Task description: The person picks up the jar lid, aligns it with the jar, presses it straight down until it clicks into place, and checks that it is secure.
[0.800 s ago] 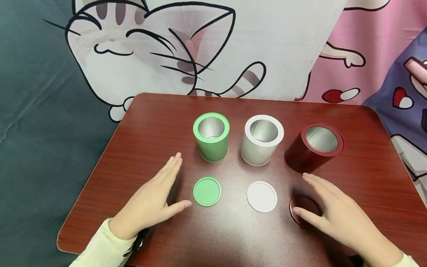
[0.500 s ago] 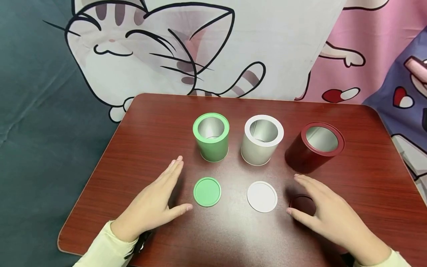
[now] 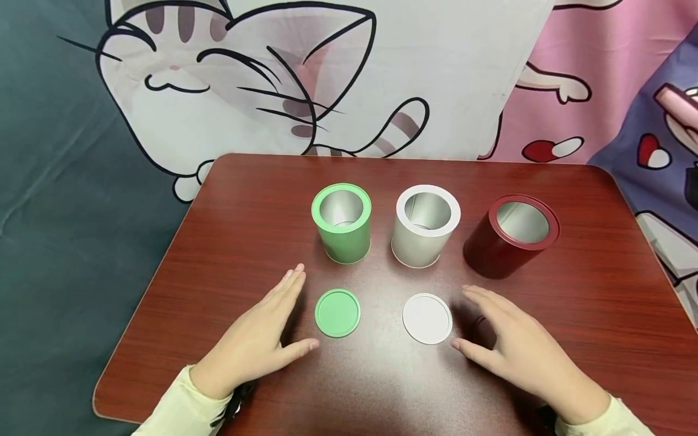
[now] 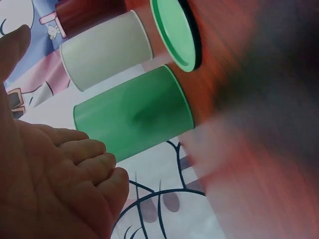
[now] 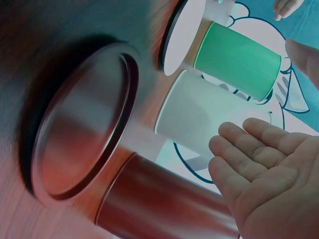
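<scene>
Free tabletop (image 3: 376, 387) runs between the left hand (image 3: 252, 342) and right hand (image 3: 518, 351), and between the green lid (image 3: 337, 313) and white lid (image 3: 428, 319). Narrow gaps part the green can (image 3: 347, 245), white can (image 3: 417, 245) and red can (image 3: 493, 248), which stand in a row beyond. The right hand overhangs the dark red lid (image 5: 82, 132), obstructing access from above.

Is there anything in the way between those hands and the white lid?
For the right hand, nothing visible: only bare table shows between it and the white lid. For the left hand, the green lid lies flat, roughly on the straight line across.
</scene>
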{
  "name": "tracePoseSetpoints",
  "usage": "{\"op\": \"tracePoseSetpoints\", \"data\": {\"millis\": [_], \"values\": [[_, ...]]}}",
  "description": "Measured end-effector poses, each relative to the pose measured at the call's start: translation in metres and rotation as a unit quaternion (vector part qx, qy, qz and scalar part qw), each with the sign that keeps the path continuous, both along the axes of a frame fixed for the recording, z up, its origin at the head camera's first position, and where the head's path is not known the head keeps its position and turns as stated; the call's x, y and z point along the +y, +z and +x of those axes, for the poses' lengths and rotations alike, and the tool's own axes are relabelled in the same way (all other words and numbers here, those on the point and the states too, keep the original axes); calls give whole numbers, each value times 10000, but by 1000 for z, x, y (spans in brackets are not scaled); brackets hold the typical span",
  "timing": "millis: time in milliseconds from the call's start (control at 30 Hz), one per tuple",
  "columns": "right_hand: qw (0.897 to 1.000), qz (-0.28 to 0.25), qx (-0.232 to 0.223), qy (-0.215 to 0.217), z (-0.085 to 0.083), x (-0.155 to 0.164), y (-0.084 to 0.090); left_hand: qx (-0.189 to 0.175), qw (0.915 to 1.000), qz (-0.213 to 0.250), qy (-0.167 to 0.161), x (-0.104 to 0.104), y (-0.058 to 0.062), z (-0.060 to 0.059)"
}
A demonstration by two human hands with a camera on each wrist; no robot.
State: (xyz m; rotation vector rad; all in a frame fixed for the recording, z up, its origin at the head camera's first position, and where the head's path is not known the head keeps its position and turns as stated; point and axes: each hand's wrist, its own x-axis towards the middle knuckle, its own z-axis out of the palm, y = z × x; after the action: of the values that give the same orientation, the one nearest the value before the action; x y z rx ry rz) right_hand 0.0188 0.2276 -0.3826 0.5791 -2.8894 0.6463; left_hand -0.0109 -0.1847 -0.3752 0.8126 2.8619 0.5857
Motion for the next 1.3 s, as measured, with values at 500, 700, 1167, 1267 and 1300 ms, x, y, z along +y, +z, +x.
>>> {"op": "tracePoseSetpoints", "data": {"millis": [500,700,1167,1267,1300], "values": [[9996,-99,-38,274,-3,-18,-7,-37,9986,468,-245,0,-12,-4],[9993,-139,16,343,-5,-23,-7,409,9963,666,-353,-1,-14,-6],[9975,-204,95,674,-15,-41,-2,187,9987,461,-100,2,-23,-7],[9969,-219,61,757,-17,-45,-3,124,9989,436,-72,3,-24,-8],[9967,-206,45,783,-18,-46,-4,85,9990,429,-57,3,-25,-8]]}}
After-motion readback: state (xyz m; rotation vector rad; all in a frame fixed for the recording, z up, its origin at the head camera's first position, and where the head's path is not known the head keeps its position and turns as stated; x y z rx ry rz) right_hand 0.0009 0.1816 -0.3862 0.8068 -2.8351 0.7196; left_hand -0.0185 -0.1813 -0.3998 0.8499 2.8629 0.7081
